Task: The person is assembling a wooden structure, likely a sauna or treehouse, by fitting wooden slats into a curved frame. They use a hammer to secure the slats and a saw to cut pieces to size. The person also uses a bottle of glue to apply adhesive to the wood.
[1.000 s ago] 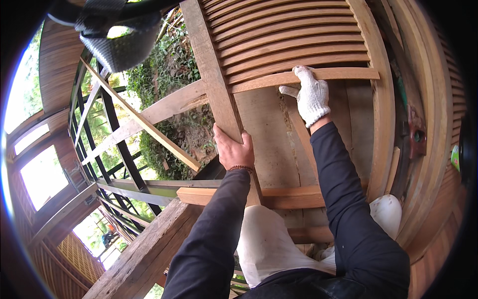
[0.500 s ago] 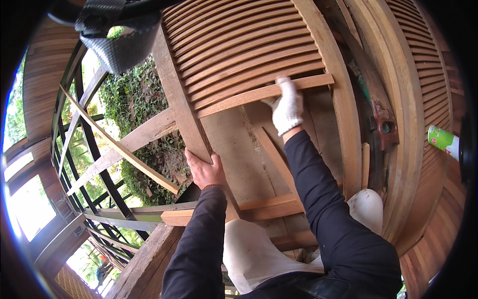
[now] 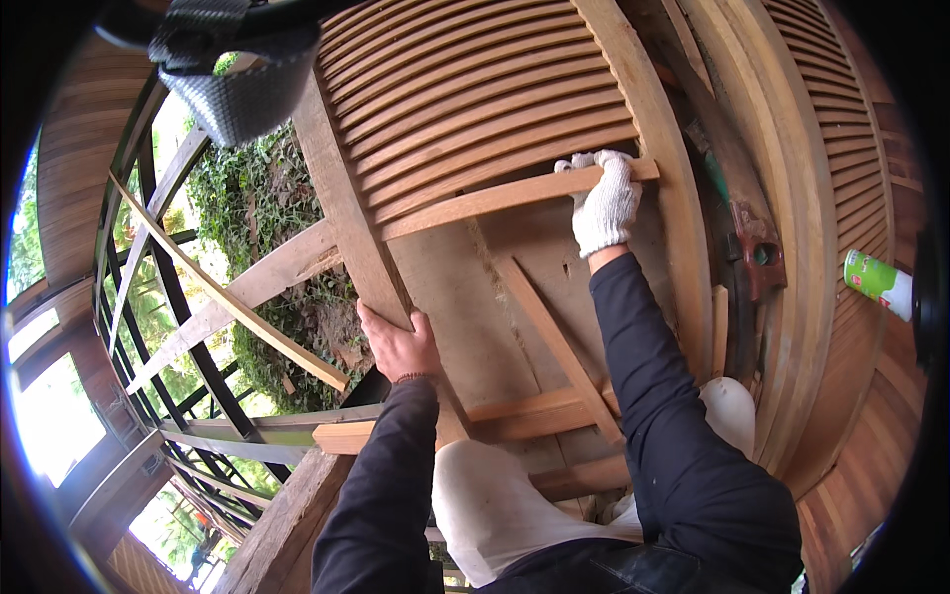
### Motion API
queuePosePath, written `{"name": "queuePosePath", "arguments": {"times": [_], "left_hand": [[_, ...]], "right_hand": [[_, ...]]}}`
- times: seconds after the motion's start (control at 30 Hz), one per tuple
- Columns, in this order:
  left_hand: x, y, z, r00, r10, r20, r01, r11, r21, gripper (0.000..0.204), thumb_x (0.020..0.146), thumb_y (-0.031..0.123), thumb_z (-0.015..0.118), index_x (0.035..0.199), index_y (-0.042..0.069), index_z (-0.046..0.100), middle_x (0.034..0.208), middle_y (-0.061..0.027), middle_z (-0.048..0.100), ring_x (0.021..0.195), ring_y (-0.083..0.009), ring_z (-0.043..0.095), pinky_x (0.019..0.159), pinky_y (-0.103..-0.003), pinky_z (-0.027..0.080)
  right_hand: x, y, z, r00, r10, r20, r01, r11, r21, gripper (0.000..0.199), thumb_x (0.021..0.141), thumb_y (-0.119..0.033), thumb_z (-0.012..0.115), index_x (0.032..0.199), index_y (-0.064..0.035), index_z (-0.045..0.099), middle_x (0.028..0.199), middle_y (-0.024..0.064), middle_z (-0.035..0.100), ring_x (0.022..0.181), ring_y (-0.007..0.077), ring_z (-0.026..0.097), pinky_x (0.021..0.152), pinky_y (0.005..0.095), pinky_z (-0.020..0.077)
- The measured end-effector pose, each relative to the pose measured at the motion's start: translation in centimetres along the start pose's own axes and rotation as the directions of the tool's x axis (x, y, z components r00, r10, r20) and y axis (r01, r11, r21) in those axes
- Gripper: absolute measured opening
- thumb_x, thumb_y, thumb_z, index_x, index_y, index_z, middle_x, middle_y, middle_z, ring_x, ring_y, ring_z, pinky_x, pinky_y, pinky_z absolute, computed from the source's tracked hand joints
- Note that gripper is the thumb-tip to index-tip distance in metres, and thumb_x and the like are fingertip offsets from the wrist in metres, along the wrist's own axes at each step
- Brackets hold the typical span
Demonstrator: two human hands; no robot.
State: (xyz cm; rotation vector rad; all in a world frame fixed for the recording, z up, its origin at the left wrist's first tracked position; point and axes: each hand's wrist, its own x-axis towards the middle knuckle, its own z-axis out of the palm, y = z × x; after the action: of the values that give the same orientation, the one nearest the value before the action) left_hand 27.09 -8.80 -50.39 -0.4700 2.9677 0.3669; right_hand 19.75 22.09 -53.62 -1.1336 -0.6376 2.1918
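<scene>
Both hands sit as before: gloved right hand [image 3: 606, 203] curls over smooth wooden rail [image 3: 495, 201]; bare left hand [image 3: 398, 344] grips louvred frame's stile [image 3: 341, 203].

Over the last second the view swings left and tips, so the slatted wooden shutter panel [image 3: 475, 99] now fills more of the upper middle. The right hand in a white knitted glove [image 3: 606, 203] slides rightward along the loose flat wooden strip [image 3: 515, 196], ending near its right end by the frame's right upright. The bare left hand [image 3: 398, 342] sits a little lower on the frame's left wooden post [image 3: 346, 218]. A green-and-white can [image 3: 876, 280], unseen a second ago, now lies at the right.
</scene>
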Motion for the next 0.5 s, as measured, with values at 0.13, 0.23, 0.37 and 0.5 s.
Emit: {"name": "queuePosePath", "arguments": {"times": [0.13,0.23,0.37,0.5], "left_hand": [[0.2,0.3,0.1,1.000,0.004,-0.016,-0.004,1.000,0.018,0.091,0.084,0.032,0.066,0.158,0.000,0.023,0.145,-0.0271,0.048,0.131,-0.0418,0.051,0.108,-0.047,0.044],[0.4,0.4,0.2,1.000,0.007,-0.015,-0.007,1.000,0.006,0.091,0.084,0.032,0.066,0.158,0.001,0.022,0.145,-0.0269,0.047,0.131,-0.0418,0.051,0.107,-0.047,0.044],[0.3,0.5,0.4,0.999,0.022,-0.042,-0.022,1.000,-0.001,0.091,0.084,0.032,0.066,0.158,0.001,0.023,0.146,-0.0271,0.047,0.130,-0.0420,0.052,0.106,-0.047,0.045],[-0.1,-0.2,0.1,1.000,0.003,-0.021,-0.003,1.000,0.016,0.091,0.084,0.032,0.066,0.158,0.002,0.023,0.146,-0.0271,0.047,0.130,-0.0422,0.052,0.106,-0.048,0.046]], "right_hand": [[-0.7,-0.1,-0.5,0.999,0.045,-0.012,-0.044,0.999,0.027,0.014,0.087,-0.012,0.062,0.096,-0.0069,0.053,0.078,0.0107,0.058,0.072,0.0263,0.062,0.072,0.0506,0.0618],[-0.7,-0.2,-0.3,0.998,0.053,-0.039,-0.053,0.999,0.009,0.014,0.087,-0.013,0.062,0.095,-0.0064,0.053,0.081,0.0115,0.059,0.073,0.0265,0.062,0.074,0.0508,0.0619],[-1.6,1.5,-3.6,0.979,0.100,-0.178,-0.094,0.995,0.039,0.017,0.088,-0.019,0.061,0.096,-0.0049,0.055,0.083,0.0115,0.060,0.076,0.0280,0.064,0.078,0.0502,0.0617],[-1.5,0.0,-1.6,0.996,0.082,-0.028,-0.082,0.997,-0.007,0.014,0.087,-0.015,0.064,0.094,-0.0063,0.055,0.084,0.0116,0.062,0.075,0.0290,0.064,0.078,0.0518,0.0616]]}}
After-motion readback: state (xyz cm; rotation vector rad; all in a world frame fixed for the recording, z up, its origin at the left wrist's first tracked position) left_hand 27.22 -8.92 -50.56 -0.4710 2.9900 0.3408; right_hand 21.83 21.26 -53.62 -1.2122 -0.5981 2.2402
